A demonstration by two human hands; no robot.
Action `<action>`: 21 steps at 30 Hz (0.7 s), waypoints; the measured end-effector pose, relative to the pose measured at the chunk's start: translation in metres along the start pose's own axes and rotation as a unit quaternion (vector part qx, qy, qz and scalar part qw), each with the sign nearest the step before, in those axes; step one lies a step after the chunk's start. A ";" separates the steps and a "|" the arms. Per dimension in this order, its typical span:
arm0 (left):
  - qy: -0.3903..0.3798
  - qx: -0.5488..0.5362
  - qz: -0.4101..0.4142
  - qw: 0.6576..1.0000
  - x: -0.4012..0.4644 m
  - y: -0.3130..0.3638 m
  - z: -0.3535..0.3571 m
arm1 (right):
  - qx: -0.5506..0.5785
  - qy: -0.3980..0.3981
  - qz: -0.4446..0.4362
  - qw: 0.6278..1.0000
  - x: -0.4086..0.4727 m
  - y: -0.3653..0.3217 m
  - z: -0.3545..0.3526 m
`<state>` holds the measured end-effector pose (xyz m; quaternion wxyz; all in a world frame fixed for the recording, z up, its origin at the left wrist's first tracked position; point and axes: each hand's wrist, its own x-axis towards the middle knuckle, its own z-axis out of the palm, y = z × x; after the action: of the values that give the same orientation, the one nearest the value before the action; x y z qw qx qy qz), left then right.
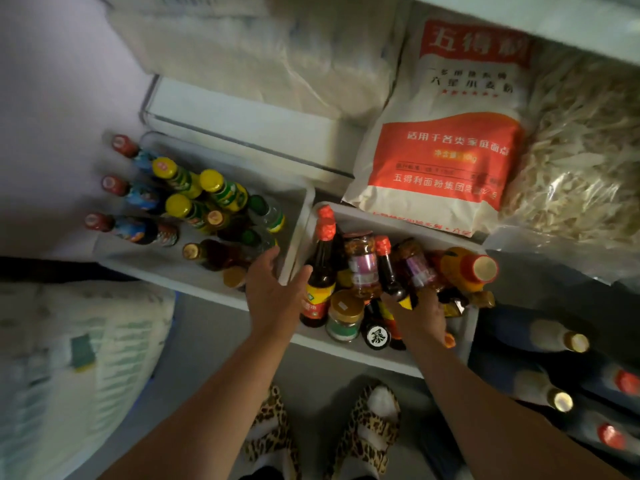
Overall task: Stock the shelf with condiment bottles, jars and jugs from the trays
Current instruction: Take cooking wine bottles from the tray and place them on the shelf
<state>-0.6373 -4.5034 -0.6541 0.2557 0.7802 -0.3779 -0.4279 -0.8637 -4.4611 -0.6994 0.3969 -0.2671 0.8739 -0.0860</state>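
The dark bottle [393,271] stands in the right tray [408,362], still packed with jars. The right hand [420,315] curls round its base. Beside it, the left hand [273,289] is spread wide. 2 trays look full; most stocking seems left.

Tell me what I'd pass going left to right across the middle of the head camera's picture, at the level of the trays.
Red-capped bottles → yellow-capped bottles → left hand → tall dark bottle with a red cap → right hand → orange jug with a red cap.
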 end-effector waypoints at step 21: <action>-0.231 -0.088 0.054 0.967 0.091 -0.108 -0.093 | 0.002 -0.242 -0.230 0.943 -0.037 -0.087 0.166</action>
<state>-0.4855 -4.5074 -0.7285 0.2516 0.6129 -0.4296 -0.6135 -0.6857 -4.5046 -0.7551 0.5661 -0.4725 0.6666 -0.1092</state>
